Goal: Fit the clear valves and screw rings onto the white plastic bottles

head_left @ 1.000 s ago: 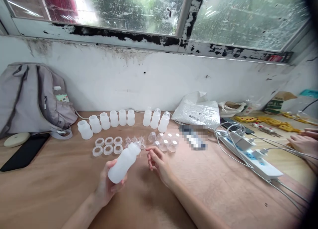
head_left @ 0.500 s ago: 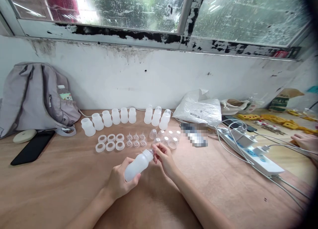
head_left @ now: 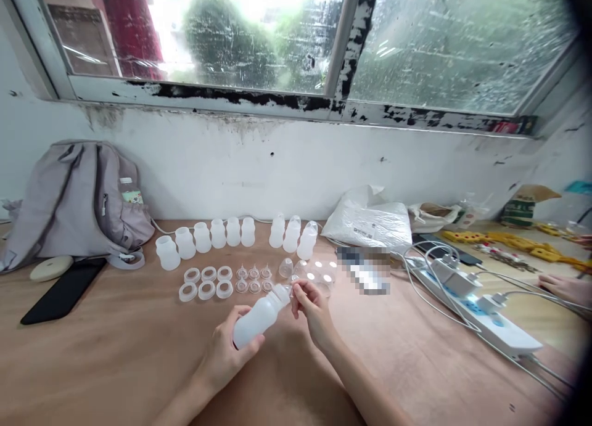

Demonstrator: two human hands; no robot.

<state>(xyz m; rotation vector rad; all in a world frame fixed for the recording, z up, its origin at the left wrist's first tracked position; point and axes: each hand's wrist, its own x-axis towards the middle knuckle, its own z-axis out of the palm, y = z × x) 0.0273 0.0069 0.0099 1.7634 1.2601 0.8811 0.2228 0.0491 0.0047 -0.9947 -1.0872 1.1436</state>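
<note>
1. Leaning toward the far right, the frosted bottle [head_left: 259,320] is above the table [head_left: 115,364], with a clear teat [head_left: 287,291] at its upper end.
2. The left hand [head_left: 231,347] is curled around the bottle's body.
3. The right hand [head_left: 315,310] is mostly closed, thumb and fingertips pinching the teat's tip.
4. Beyond them, left to right, lie six white rings [head_left: 206,297], six small teats [head_left: 254,285] and clear domed caps [head_left: 285,267].
5. Farther off stand six open bottles [head_left: 217,234], left, and three capped bottles [head_left: 291,235], right.
</note>
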